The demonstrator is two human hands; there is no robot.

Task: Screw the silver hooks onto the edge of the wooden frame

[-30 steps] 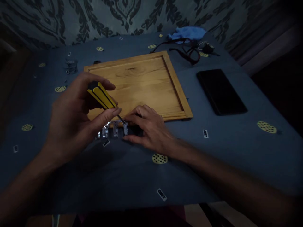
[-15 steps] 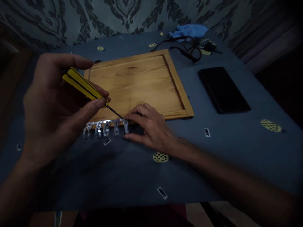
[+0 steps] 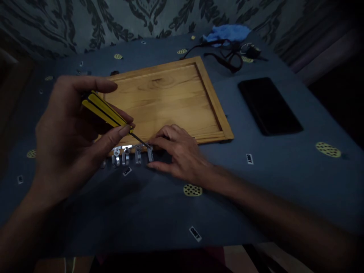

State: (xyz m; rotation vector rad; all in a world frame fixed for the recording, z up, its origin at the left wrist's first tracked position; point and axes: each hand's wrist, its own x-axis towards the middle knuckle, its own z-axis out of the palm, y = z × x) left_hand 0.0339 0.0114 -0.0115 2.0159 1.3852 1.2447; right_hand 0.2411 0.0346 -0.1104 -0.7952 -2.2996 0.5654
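My left hand [image 3: 76, 132] is closed round a screwdriver [image 3: 106, 110] with a yellow and black handle. Its shaft slants down to the right, and the tip meets the rightmost metal hook [image 3: 150, 154] near its top. Thumb and fingers of my right hand [image 3: 179, 155] pinch that same hook from the right. Several silver hooks [image 3: 126, 156] stand in a row on a metal strip along the near edge of a wooden framed board [image 3: 162, 98], which lies flat. The left end of the row is hidden behind my left hand.
A black phone [image 3: 270, 106] lies right of the board. Behind it are dark-rimmed glasses [image 3: 234, 66], keys [image 3: 253, 51] and a crumpled blue cloth [image 3: 227, 33]. A dark patterned tablecloth [image 3: 227, 216] covers the table, and a patterned wall [image 3: 119, 22] rises at the back.
My left hand and the screwdriver handle have shifted slightly right and down, while the tip stays at the rightmost hook. My right hand keeps its hold in nearly the same place.
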